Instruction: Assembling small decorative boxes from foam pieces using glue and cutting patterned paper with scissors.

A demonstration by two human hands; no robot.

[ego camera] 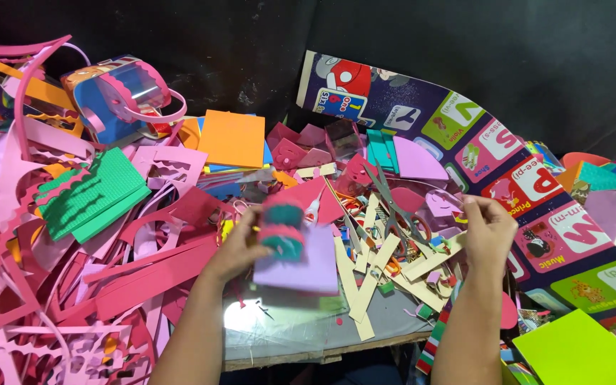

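A person's left hand (240,246) grips a small handmade foam piece (288,246) above a table (301,335) strewn with craft offcuts: a lilac sheet below, topped by a stack of pink and teal scalloped bands. The fingers close around the piece's left edge, and it stands roughly upright, its long axis running top to bottom, its face blurred. The right hand (486,228) is well apart to the right, at about the same height, fingers drawn together in a pinch on what looks like a small pale scrap; exactly what it holds is too small to tell. The foam piece thus lies wholly on the left hand's side, with open space between it and the right hand. In that gap, on the table, lie a pair of scissors (393,207), blades pointing away from the person, amid cream paper strips (365,274). An orange foam sheet (233,137) and a green textured sheet (90,194) rest further back on the left, near a blue and pink foam basket (119,96); a printed alphabet mat (507,153) curves along the right
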